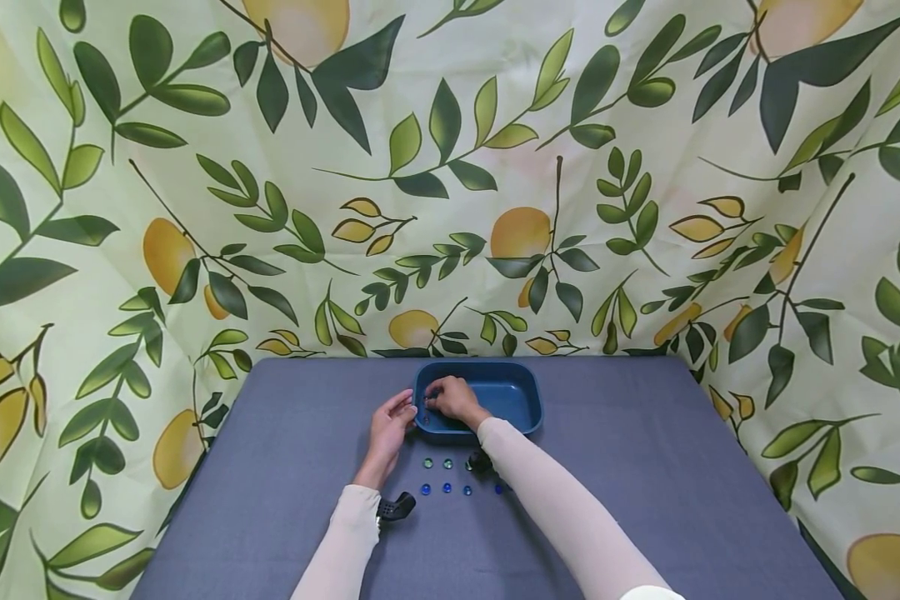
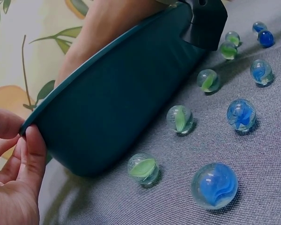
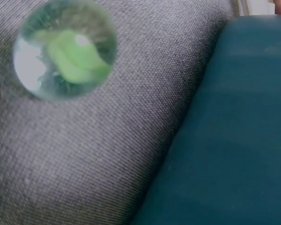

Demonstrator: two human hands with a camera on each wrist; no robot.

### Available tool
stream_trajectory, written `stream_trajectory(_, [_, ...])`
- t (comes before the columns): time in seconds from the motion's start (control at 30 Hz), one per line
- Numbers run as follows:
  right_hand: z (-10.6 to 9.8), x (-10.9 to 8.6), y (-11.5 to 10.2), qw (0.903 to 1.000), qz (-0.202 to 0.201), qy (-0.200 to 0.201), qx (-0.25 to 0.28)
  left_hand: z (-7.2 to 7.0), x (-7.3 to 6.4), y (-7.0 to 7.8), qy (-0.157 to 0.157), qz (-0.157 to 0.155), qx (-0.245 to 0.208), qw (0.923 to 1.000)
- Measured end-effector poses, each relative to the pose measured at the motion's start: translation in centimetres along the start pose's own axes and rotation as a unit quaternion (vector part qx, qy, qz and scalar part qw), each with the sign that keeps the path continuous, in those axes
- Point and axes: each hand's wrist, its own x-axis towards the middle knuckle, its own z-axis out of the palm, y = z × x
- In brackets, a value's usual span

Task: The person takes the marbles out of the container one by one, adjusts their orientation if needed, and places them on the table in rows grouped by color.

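- the left hand (image 1: 392, 427) pinches the rim of the blue box (image 1: 510, 404) at its left end, thumb and fingers closed on the edge; a light, even pinch should steady it without tipping it.
- the right hand (image 1: 457, 398) reaches into the box's left end, fingers bent downward; whether they have hold of anything cannot be told, since the right wrist view shows only a bit of skin in its top corner.
- a small reddish thing (image 1: 425, 419), perhaps a marble, lies in the box near that hand; fingertips would do best to come straight down on it, as round glass is likely to skid.
- on the table (image 1: 307, 467), outside the box, the green marbles (image 2: 180, 118) make a row nearer the box and the blue marbles (image 2: 241, 115) one nearer the person.
- the black wrist camera (image 1: 480, 463) on the right arm hangs close to these rows, so the forearm should lift clear before swinging back, or marbles could roll.
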Motion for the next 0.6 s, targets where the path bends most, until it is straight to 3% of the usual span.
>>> stream_trajectory(0.2, [-0.3,-0.2,0.0,0.9998,-0.008,-0.001,0.016,0.0,0.0,0.0,0.001,-0.003,0.002,1.0])
stream_trajectory(0.6, [-2.2,-1.2,-0.4,0.9935,-0.016,0.023,0.11,0.0,-0.1,0.1,0.003,0.0,0.001,1.0])
